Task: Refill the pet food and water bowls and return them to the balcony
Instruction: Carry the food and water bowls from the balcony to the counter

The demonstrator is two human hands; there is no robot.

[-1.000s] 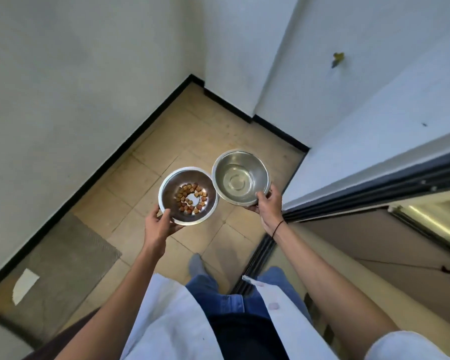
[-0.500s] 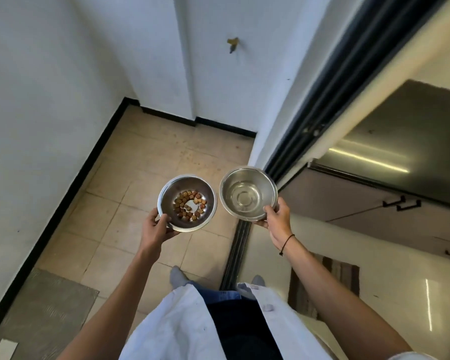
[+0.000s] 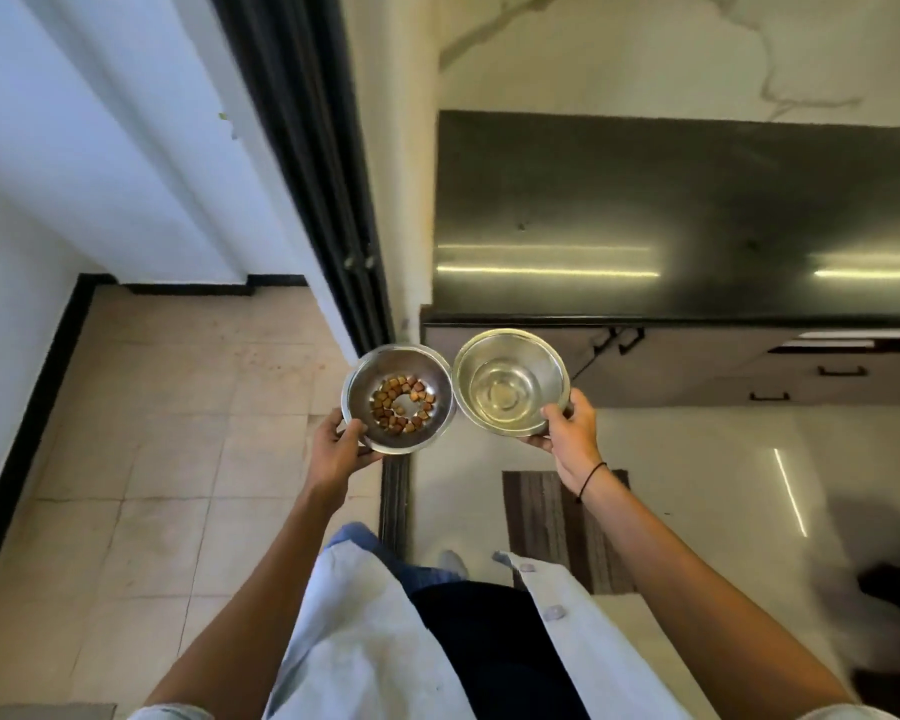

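A person stands astride the dark sliding-door track (image 3: 395, 504), the left hand (image 3: 337, 451) gripping a round steel bowl holding a ring of brown kibble (image 3: 399, 399) above it, the right hand (image 3: 570, 431) gripping a round steel bowl with a little water (image 3: 511, 389) just right of it. A second ago both bowls hung over the beige balcony tiles (image 3: 141, 433) left of the track; the view has since swung toward the glossy black kitchen surface (image 3: 671, 226), suggesting the refill comes next.
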